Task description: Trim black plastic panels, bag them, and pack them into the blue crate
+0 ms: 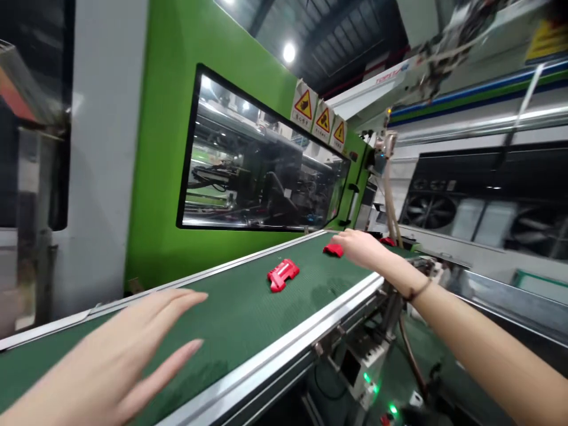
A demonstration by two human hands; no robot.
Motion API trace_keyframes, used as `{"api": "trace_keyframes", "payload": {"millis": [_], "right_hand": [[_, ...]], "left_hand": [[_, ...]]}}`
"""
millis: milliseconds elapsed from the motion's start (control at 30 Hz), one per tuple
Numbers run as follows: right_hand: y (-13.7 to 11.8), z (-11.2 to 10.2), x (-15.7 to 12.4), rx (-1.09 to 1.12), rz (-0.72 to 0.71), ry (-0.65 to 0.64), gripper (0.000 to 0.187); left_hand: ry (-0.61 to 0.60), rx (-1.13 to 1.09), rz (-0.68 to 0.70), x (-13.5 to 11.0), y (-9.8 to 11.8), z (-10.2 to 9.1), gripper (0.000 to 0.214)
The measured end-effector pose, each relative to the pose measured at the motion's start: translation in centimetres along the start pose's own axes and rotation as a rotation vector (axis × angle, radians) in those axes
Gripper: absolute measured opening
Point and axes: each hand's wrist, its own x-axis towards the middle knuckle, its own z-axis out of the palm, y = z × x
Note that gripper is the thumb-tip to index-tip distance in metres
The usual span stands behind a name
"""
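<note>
My left hand (133, 349) hovers over the near part of a green conveyor belt (239, 319), thumb and fingers apart, holding nothing. A red moulded plastic part (283, 275) lies on the belt ahead and to the right of it, touched by neither hand. Farther along, my right hand (358, 245) reaches over the belt with its fingers bent together at a second red plastic part (333, 250). The fingers cover the top of that part, and the thumb is hidden. Whether the part is lifted off the belt I cannot tell.
A metal rail (284, 354) edges the belt on my side. Behind it stands a green machine (164, 177) with a window (266, 165) and warning signs (323, 118). More red parts (387, 241) show beyond my right wrist. Below the rail hangs a control box (366, 361).
</note>
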Motion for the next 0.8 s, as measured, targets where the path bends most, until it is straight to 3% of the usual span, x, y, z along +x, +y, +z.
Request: {"api": "trace_keyframes", "payload": {"millis": [100, 167, 267, 367, 467, 633, 733, 800], "right_hand": [[3.7, 7.0, 4.3, -0.006, -0.034, -0.098, 0.023], [5.4, 10.4, 5.9, -0.019, -0.043, -0.143, 0.021], [6.8, 13.5, 7.0, -0.038, -0.094, -0.173, 0.025], [7.3, 15.0, 7.9, -0.054, -0.172, -0.183, 0.025], [7.2, 15.8, 9.1, -0.06, -0.223, -0.19, 0.024], [7.3, 16.4, 10.6, -0.011, -0.23, -0.161, 0.018], [8.2, 15.5, 9.5, 0.065, -0.225, -0.055, 0.011], [8.4, 14.0, 8.3, 0.137, -0.199, 0.077, 0.027]], "left_hand": [[-0.247, 0.019, -0.011, 6.9, 3.9, 5.6, 0.048], [-0.338, 0.003, -0.042, 10.8, 5.6, 10.2, 0.05], [-0.429, 0.001, -0.141, 14.9, 6.8, 16.4, 0.053], [-0.453, 0.002, -0.216, 17.1, 6.6, 19.9, 0.057], [-0.479, -0.018, -0.25, 17.8, 5.6, 20.7, 0.047], [-0.474, -0.038, -0.277, 17.8, 4.8, 20.3, 0.036], [-0.453, -0.099, -0.308, 17.5, 4.9, 19.5, 0.042], [-0.432, -0.155, -0.346, 16.7, 4.7, 18.0, 0.046]]}}
